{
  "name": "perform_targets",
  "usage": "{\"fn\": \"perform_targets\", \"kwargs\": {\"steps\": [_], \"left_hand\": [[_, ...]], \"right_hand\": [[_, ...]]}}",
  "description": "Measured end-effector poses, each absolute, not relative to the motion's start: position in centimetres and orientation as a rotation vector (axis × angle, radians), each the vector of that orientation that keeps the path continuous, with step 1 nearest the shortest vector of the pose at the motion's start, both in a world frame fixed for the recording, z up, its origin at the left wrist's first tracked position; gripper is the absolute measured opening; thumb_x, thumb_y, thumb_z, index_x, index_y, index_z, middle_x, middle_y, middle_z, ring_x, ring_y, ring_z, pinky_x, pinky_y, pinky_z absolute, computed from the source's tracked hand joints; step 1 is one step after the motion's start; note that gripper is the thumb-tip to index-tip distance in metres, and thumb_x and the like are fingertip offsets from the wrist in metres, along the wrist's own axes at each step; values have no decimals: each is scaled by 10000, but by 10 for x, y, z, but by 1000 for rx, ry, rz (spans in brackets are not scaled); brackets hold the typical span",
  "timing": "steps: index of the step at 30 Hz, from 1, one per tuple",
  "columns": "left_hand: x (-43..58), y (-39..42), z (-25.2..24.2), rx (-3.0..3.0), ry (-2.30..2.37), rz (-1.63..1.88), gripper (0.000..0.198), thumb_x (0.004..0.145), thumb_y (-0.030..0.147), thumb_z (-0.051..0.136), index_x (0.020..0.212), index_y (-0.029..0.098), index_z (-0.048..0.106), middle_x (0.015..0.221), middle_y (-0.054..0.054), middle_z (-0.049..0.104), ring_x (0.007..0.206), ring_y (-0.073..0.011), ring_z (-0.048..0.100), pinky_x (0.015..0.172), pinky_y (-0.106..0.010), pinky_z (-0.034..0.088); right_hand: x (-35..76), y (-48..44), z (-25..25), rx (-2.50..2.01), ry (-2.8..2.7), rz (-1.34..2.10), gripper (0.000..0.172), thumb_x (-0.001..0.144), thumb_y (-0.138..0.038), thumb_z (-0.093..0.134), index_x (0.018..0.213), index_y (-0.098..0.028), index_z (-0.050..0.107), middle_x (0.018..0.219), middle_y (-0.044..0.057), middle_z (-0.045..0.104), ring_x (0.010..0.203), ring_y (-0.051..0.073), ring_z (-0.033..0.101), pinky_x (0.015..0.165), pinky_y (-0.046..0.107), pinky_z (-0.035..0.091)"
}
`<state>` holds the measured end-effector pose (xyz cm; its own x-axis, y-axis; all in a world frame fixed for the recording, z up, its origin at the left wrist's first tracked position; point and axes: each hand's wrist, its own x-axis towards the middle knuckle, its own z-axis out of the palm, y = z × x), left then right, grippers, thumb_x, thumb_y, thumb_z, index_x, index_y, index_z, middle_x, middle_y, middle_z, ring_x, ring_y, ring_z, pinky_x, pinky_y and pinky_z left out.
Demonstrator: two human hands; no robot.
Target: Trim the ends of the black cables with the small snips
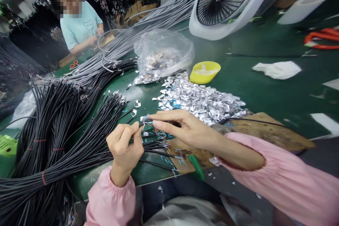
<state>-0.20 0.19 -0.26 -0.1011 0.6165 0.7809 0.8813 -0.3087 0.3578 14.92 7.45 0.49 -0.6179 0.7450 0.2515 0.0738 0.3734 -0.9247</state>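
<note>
In the head view, my left hand (124, 146) is closed, pinching a black cable near its stripped end between thumb and forefinger. Thin coloured wires (146, 123) fan out of that end. My right hand (185, 127) reaches in from the right, its thumb and forefinger closed on the wires. Below my hands, more black cables lie with bared coloured ends (165, 144). A worn wooden board (254, 130) lies under my right forearm. Just beyond my right hand spreads a pile of silver foil scraps (201, 100).
Bundled black cables (50, 127) cover the left side, with grey cables (164, 10) behind. A plastic bag of scraps (164, 51), a yellow cup (205, 72) and a white fan (225, 3) stand farther back. Orange-handled scissors (323, 38) lie right. Another person (82, 24) works at far left.
</note>
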Motion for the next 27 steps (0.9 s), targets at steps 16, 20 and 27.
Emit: {"fn": "perform_targets", "kwargs": {"steps": [16,20,27], "left_hand": [[3,2,-5,-1903,-2504,-2255,322,833,397,543,619,159,578,443,51,478,318,-47,430,318,-162,286],[2,3,-2,-1911,-2634,-2339,362,807,447,558,601,150,575,408,59,445,287,-38,372,295,-162,235],[9,1,-4,-1980,-2354,-1874,183,760,291,636,638,156,652,566,13,594,503,-82,524,475,-184,387]], "right_hand": [[146,71,5,-711,-1959,1103,263,829,-264,479,819,-144,712,640,43,637,545,128,546,487,239,406],[146,70,4,-770,-1918,1110,234,824,-277,487,782,-152,680,691,49,653,585,136,562,524,250,424],[141,71,5,-875,-1727,1200,309,740,-449,609,650,-167,521,613,-7,481,556,110,424,508,249,346]]}}
